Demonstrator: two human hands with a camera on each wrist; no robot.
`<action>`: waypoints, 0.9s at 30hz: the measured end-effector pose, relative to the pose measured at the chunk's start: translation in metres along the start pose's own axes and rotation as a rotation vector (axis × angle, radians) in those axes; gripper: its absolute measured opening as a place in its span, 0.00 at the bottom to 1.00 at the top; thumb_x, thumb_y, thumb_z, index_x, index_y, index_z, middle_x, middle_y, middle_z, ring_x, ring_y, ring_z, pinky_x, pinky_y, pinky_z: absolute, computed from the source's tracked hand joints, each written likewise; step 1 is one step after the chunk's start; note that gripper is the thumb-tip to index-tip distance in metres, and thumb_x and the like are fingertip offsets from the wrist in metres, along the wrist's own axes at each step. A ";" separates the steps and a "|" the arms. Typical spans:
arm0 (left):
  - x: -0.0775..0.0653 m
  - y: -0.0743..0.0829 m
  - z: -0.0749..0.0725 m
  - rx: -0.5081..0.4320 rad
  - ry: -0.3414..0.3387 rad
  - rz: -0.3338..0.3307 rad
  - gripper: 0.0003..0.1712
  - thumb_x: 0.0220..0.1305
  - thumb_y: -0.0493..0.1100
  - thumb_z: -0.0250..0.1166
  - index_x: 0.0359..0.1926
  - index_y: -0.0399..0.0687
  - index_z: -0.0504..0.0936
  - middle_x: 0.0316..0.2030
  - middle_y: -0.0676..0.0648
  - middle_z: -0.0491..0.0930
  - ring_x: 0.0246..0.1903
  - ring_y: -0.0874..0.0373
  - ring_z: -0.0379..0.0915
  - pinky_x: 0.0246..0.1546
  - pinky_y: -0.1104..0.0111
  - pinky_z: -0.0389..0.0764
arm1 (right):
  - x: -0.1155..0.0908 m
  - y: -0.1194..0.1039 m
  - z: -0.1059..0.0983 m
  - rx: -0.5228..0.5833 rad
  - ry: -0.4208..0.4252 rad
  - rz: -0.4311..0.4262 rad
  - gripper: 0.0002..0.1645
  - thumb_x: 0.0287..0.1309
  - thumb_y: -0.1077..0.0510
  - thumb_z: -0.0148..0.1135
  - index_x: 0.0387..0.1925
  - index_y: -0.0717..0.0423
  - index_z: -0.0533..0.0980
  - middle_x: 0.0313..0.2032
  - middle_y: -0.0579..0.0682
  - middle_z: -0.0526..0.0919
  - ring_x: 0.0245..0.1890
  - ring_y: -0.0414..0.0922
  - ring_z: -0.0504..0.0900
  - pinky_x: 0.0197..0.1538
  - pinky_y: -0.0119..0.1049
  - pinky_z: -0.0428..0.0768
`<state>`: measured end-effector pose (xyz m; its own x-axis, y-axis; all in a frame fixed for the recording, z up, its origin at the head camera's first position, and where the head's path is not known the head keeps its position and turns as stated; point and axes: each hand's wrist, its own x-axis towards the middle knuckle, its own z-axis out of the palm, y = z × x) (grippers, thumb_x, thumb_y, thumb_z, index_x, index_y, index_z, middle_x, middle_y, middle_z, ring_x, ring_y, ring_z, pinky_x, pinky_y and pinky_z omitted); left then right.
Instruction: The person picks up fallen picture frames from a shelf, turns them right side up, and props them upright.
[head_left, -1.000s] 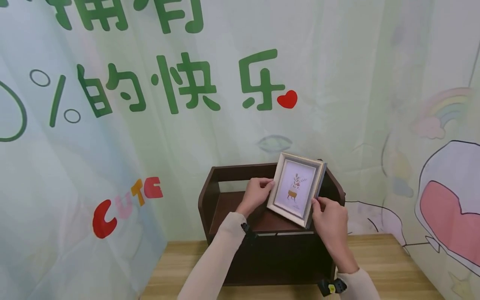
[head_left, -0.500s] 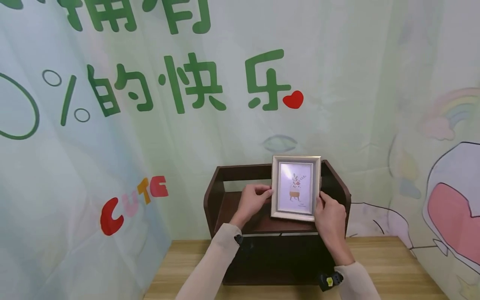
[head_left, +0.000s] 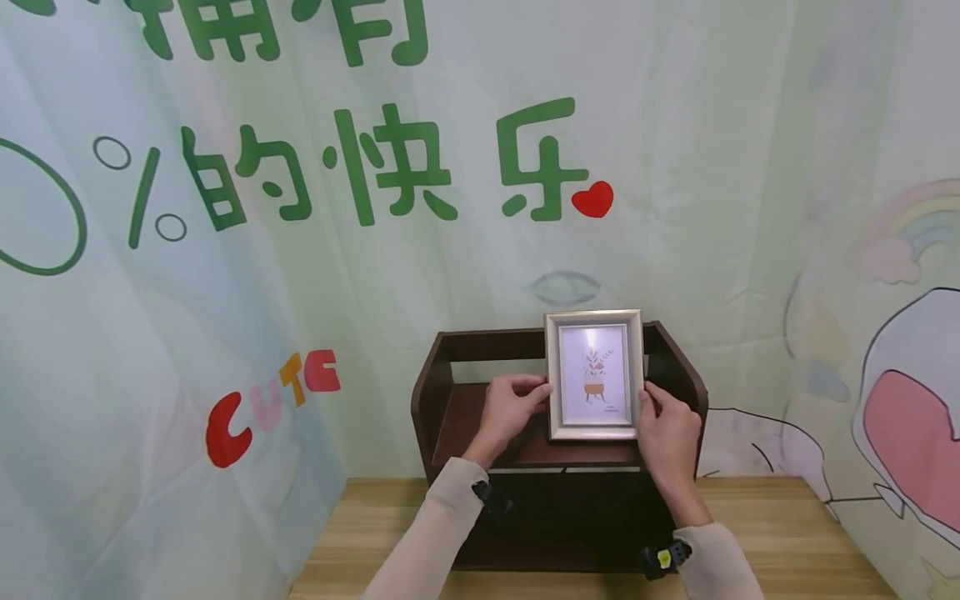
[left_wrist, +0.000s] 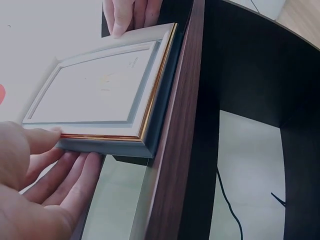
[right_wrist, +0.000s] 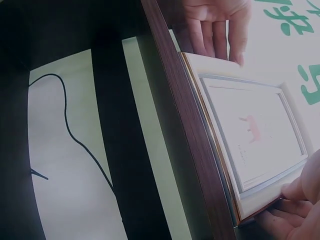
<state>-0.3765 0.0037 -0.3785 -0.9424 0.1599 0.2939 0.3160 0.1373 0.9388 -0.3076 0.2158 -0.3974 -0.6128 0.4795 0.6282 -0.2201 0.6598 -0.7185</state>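
A picture frame [head_left: 555, 375] with a pale silver-gold border stands upright on the top shelf of a dark brown wooden rack [head_left: 472, 425]. Its print shows a plant in an orange pot on legs. My left hand [head_left: 512, 411] pinches the left edge, thumb on the front and fingers behind, as the left wrist view shows at the frame's border [left_wrist: 107, 142]. On the opposite edge, my right hand [head_left: 670, 433] pinches between thumb and fingers. In the right wrist view the lower edge of the picture frame [right_wrist: 212, 145] appears to rest by the shelf's front edge.
The rack stands on a light wooden table [head_left: 780, 517], against a pale printed curtain [head_left: 675, 167] with green lettering. Below the top shelf is a dark compartment [head_left: 562, 517]. A thin black cable [left_wrist: 227, 200] shows through the rack's back opening.
The picture frame was tilted in both hands a second ago. It has turned upright and now sits square on the shelf, both hands still holding its sides.
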 end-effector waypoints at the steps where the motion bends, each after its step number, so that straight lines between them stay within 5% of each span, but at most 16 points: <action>1: 0.000 0.000 0.000 0.003 0.002 -0.002 0.15 0.68 0.41 0.73 0.51 0.37 0.90 0.49 0.37 0.88 0.45 0.51 0.90 0.48 0.62 0.91 | 0.000 0.000 0.000 0.001 0.001 0.001 0.16 0.72 0.64 0.61 0.55 0.71 0.84 0.48 0.70 0.88 0.47 0.66 0.89 0.46 0.63 0.85; 8: -0.003 0.007 -0.004 0.030 -0.014 0.024 0.16 0.70 0.41 0.71 0.53 0.36 0.89 0.49 0.36 0.89 0.44 0.49 0.91 0.45 0.63 0.91 | -0.002 0.000 -0.004 -0.016 -0.052 -0.019 0.19 0.73 0.62 0.60 0.56 0.73 0.82 0.49 0.72 0.88 0.45 0.65 0.90 0.47 0.61 0.87; 17: -0.031 0.027 -0.040 0.454 0.000 0.238 0.16 0.74 0.46 0.66 0.57 0.46 0.87 0.53 0.44 0.89 0.54 0.50 0.86 0.56 0.53 0.87 | -0.017 -0.015 -0.036 -0.082 -0.088 -0.209 0.18 0.65 0.64 0.70 0.51 0.74 0.82 0.45 0.72 0.88 0.40 0.64 0.90 0.45 0.59 0.89; 22: -0.050 0.037 -0.072 0.768 0.004 0.486 0.15 0.73 0.45 0.68 0.54 0.42 0.88 0.53 0.43 0.88 0.54 0.48 0.85 0.55 0.54 0.88 | -0.019 -0.014 -0.063 -0.094 -0.042 -0.359 0.21 0.58 0.60 0.77 0.47 0.72 0.84 0.42 0.69 0.90 0.38 0.63 0.91 0.42 0.61 0.88; 27: -0.062 0.037 -0.105 1.077 0.110 0.733 0.20 0.65 0.49 0.76 0.52 0.42 0.88 0.52 0.41 0.87 0.54 0.45 0.84 0.56 0.52 0.87 | -0.014 0.002 -0.084 -0.129 0.008 -0.481 0.28 0.47 0.56 0.83 0.47 0.70 0.85 0.39 0.67 0.91 0.33 0.63 0.89 0.31 0.59 0.84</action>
<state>-0.3182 -0.1041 -0.3427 -0.5028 0.4578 0.7333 0.6366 0.7700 -0.0442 -0.2354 0.2592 -0.3829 -0.4588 0.1075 0.8820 -0.3807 0.8732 -0.3044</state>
